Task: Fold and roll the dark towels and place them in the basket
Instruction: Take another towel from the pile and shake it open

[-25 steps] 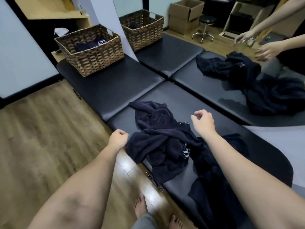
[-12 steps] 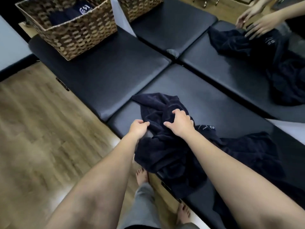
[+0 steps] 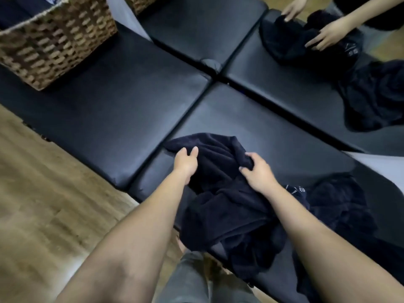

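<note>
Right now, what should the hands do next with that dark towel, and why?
Probably lift and spread it flat. Both the left hand and right hand grip the dark towel, which lies crumpled on the black padded table, so it cannot be folded yet.

Wicker basket [image 3: 54, 42] cut off top-left.

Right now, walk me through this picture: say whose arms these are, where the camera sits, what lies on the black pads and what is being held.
No machine here: a person wears a camera on the head, looking down at their own bare arms. The left hand and right hand each have a grip on a crumpled dark towel lying on a black padded bench. Another dark towel lies to its right. A woven basket stands at the top left. The hands at the top right seem to be the same person mirrored, but I cannot be sure.
</note>
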A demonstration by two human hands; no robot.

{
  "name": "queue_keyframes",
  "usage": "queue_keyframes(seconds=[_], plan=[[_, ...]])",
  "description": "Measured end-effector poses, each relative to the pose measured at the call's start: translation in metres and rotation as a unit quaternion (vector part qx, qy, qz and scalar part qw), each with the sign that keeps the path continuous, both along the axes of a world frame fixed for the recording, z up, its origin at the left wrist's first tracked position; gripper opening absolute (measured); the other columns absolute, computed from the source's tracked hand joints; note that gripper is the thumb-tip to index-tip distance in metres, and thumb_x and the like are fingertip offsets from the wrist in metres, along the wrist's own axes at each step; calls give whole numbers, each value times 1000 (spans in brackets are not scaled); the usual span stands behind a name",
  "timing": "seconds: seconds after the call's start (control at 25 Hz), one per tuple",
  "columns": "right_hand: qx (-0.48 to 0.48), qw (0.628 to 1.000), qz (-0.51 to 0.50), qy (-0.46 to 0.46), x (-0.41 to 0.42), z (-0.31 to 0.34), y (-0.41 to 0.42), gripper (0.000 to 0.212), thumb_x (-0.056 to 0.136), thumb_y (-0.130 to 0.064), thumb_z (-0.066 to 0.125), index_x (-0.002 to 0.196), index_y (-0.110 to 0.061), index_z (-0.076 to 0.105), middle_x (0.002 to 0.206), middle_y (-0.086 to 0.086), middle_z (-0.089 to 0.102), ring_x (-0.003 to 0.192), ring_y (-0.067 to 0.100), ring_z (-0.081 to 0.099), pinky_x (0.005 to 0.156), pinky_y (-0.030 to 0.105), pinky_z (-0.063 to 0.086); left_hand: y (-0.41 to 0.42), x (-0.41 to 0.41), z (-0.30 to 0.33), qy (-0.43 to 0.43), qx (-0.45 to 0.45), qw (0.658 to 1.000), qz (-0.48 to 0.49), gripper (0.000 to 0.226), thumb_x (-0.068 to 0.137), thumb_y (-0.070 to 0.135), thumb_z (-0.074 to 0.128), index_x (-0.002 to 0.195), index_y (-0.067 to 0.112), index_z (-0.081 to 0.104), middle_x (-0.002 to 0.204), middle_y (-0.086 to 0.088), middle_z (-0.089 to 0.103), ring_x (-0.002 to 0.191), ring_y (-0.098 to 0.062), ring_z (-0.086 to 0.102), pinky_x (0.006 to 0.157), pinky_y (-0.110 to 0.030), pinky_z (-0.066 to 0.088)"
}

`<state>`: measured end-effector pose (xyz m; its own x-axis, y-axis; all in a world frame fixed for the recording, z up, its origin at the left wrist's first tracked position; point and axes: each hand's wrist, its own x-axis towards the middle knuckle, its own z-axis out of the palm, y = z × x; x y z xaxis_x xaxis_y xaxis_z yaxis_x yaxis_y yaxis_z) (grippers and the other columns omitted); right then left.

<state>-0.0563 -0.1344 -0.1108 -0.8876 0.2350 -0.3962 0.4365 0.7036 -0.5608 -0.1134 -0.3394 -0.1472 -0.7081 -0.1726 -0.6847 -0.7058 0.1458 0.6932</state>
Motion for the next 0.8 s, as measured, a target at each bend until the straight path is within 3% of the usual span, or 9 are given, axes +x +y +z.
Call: queue_keyframes(seconds=[0.08,0.16,0.24,0.32,0.4,0.56,0.68,0.8], plan=[[-54,986,-122,95,-13,25,26,31,92,-7,64,122,-14,63,111,4,67,101,21,61,83,21,41,-14,-32,20,66,-42,995,66,57,106,40,48,149,3,41,153,-13,45,138,-29,45,116,-36,35],[-120,950,-244,156,-25,44,41,21,94,-9,62,113,-17,64,98,-1,66,86,15,60,75,23,46,-31,-69,48,117,-24,979,167,49,105,37,49,139,2,49,142,-11,55,128,-25,54,106,-30,42],[-178,914,-312,190,-30,53,56,17,97,-13,60,113,-16,63,95,-4,65,81,10,58,73,20,49,-47,-96,82,164,-14,970,178,42,104,38,52,133,8,56,134,-4,60,118,-17,57,97,-22,42],[-206,891,-353,199,-30,50,70,16,97,-15,60,113,-16,63,97,-2,65,84,12,59,76,23,50,-64,-108,100,211,-37,970,117,19,103,37,55,95,22,63,100,7,64,87,-5,58,81,-18,45],[-187,891,-375,174,-26,44,80,16,97,-15,59,112,-14,63,99,1,65,86,15,57,70,21,48,-76,-108,106,239,-55,968,51,26,100,36,57,77,23,58,84,7,63,76,-6,56,74,-23,47],[-184,897,-387,105,-19,47,85,12,95,-15,54,103,-13,62,91,2,62,80,18,55,60,27,41,-78,-103,102,201,12,978,50,21,101,31,56,83,22,62,90,5,66,87,-13,59,76,-28,47],[-213,901,-355,133,-21,64,85,12,93,-26,68,96,-15,64,83,-3,65,74,12,58,61,26,45,-64,-103,114,185,6,981,62,28,99,38,55,77,22,55,87,4,64,85,-16,60,78,-31,48],[-224,900,-316,201,-25,90,86,20,92,-34,72,82,-19,63,75,-8,62,68,9,55,63,24,47,-49,-108,142,236,-42,970,37,41,97,46,53,67,20,42,73,3,49,70,-15,47,66,-32,41]])
